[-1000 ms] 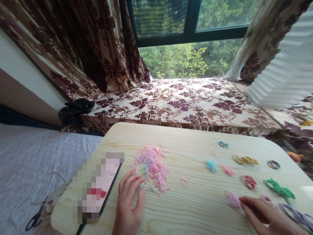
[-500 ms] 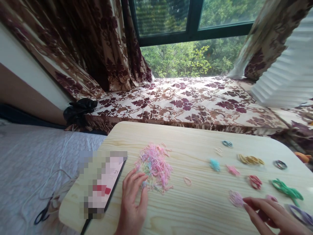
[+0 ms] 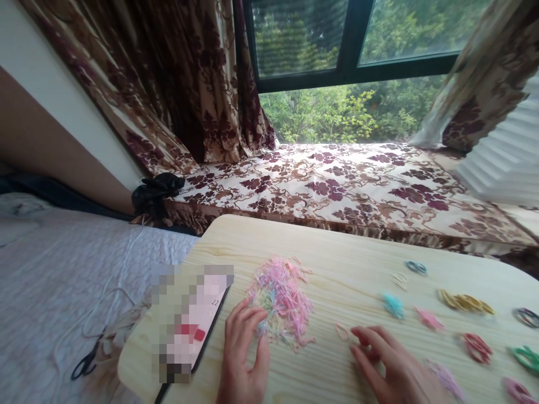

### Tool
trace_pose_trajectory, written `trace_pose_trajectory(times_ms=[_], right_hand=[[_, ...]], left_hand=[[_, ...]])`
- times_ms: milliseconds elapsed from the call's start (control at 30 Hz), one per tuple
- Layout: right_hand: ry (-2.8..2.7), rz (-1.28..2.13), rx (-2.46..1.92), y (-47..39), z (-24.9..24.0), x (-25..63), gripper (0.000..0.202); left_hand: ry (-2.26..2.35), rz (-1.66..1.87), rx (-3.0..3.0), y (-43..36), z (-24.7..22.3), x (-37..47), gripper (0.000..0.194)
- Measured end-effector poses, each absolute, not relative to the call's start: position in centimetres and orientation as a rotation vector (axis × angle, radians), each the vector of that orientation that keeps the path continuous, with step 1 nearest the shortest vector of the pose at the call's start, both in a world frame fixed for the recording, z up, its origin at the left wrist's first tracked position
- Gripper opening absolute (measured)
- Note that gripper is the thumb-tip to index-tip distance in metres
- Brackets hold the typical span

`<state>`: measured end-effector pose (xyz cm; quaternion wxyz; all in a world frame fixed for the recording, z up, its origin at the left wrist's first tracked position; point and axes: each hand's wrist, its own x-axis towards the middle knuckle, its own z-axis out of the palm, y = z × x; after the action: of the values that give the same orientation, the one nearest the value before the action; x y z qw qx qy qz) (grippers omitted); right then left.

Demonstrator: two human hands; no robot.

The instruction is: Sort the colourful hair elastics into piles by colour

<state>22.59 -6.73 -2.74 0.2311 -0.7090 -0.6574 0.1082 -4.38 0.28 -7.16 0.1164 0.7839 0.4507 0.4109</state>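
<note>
A heap of small rubber bands [image 3: 288, 297], mostly pink with some green and blue, lies mid-table. My left hand [image 3: 246, 350] rests at the heap's left edge, fingers apart and curved over a few bands. Just right of a single peach band [image 3: 341, 331] hovers my right hand [image 3: 385, 359], its thumb and forefinger apart with nothing between them. Partly behind that hand is a lilac bunch of bands [image 3: 445, 379]. Further right are a turquoise bunch [image 3: 393, 305], a pink bunch [image 3: 429, 318] and red hair ties [image 3: 477, 348].
A phone [image 3: 197, 325], partly blurred out, lies on the table's left with a cable. Yellow hair ties [image 3: 465, 302], blue ones [image 3: 416, 267] and green ones [image 3: 526, 357] sit on the right. Scissors [image 3: 86, 362] lie on the bed [image 3: 105, 252]; a window seat [image 3: 328, 185] borders the table's far side.
My right hand has moved left from the lilac bunch to beside the single peach band. The left hand stays at the heap. The whole view has shifted slightly.
</note>
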Motion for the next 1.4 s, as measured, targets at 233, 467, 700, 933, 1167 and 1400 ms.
trace_pose_trajectory(times_ms=[233,467,700,933,1167,1400], right_hand=[[-1.755,0.378,-2.05,-5.1,-2.4,21.8,0.023],[-1.715,0.282,-2.128,-4.6,-2.0,20.7,0.036],[-1.823,0.257,-2.014,-4.5,-2.2,21.2,0.036],[-1.592,-0.047,-2.156,-7.2,-0.7,27.9,0.036],[-1.47,0.025,-2.431,-7.6,0.2,33.5,0.036],[-1.545,0.111,-2.413,-6.6,-0.9,34.0,0.038]], left_hand=[[1.287,1.258,2.295,0.5,-7.4,-4.3,0.039],[1.268,1.302,2.275,0.5,-7.5,-4.3,0.037],[1.277,1.266,2.31,0.6,-7.7,-4.6,0.037],[1.283,1.248,2.285,0.5,-7.7,-4.6,0.037],[1.266,1.233,2.293,0.5,-7.8,-4.6,0.037],[1.272,1.256,2.309,0.6,-7.4,-4.5,0.035]])
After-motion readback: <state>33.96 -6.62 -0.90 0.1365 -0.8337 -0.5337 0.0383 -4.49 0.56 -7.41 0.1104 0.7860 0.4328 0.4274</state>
